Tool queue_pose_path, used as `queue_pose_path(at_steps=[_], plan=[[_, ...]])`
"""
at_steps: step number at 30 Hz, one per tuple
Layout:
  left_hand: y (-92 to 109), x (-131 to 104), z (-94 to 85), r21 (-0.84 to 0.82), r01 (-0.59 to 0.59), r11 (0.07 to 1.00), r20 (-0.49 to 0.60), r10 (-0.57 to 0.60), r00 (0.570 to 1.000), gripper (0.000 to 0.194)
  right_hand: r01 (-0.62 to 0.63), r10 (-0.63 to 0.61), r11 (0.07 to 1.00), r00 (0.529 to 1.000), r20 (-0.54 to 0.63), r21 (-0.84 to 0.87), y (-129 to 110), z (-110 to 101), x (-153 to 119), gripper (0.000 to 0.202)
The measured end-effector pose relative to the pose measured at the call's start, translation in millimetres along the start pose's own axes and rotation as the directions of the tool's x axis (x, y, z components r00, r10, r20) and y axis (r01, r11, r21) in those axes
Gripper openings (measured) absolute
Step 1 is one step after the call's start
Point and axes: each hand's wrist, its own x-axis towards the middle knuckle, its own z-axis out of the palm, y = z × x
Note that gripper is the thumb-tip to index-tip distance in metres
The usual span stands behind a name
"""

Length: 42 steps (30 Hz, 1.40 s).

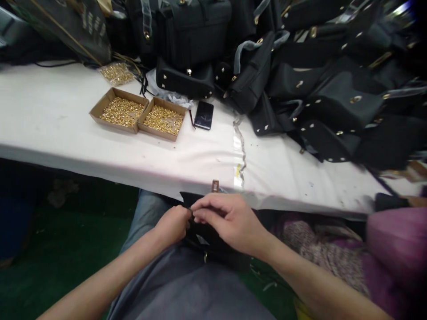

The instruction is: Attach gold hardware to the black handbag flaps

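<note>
A black bag [213, 242] rests on my lap against the table edge, partly covered by my hands. My left hand [175, 224] is closed on its left edge, the fingers curled out of sight. Just beside it, my right hand [230, 218] pinches with thumb and forefinger at the same spot. Whatever small thing lies between those fingertips is too small to make out. A gold-coloured buckle piece [215, 186] sticks up past the bag at the table edge.
Two cardboard trays, a left tray [95, 116] and a right tray [156, 134], hold small gold fittings. A plastic bag of fittings [116, 73] lies behind. A phone [203, 115] is beside the trays. Black bags [196, 33] are piled along the back and right. A person in purple [396, 240] sits at right.
</note>
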Motion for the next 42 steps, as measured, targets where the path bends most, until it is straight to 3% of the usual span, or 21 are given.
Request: queue_pose_path(at_steps=[4, 10, 19, 24, 28, 35, 42], plan=[[-7, 2, -9.9, -0.027, -0.085, 0.996, 0.030, 0.086, 0.996, 0.029, -0.005, 0.005, 0.985, 1.000, 0.001, -0.173, 43, 21, -15, 0.024], [-3, 6, -10.1, -0.010, -0.115, 0.993, 0.045, 0.115, 0.992, 0.023, -0.111, 0.115, 0.971, 0.993, 0.008, -0.212, 85, 38, -22, 0.025], [-11, 14, -9.5, -0.107, -0.187, 0.976, 0.058, 0.194, 0.979, 0.025, -0.034, 0.023, 0.975, 0.998, -0.055, -0.219, 102, 61, -49, 0.029], [-15, 24, -10.0, -0.132, -0.217, 0.967, 0.044, 0.224, 0.974, 0.013, 0.005, -0.028, 0.942, 0.998, -0.064, -0.334, 112, 72, -53, 0.024], [-14, 24, -6.7, -0.123, -0.221, 0.967, 0.040, 0.227, 0.973, 0.012, -0.005, -0.041, 0.915, 0.994, -0.106, -0.404, 111, 70, -50, 0.019], [-11, 1, 7.0, -0.035, -0.168, 0.985, -0.049, 0.166, 0.985, 0.022, -0.092, 0.069, 0.880, 0.995, -0.067, -0.465, 107, 61, -44, 0.012], [-24, -8, 12.9, -0.033, -0.161, 0.986, -0.072, 0.158, 0.985, 0.022, -0.132, 0.144, 0.902, 0.990, -0.001, -0.411, 100, 64, -39, 0.015]])
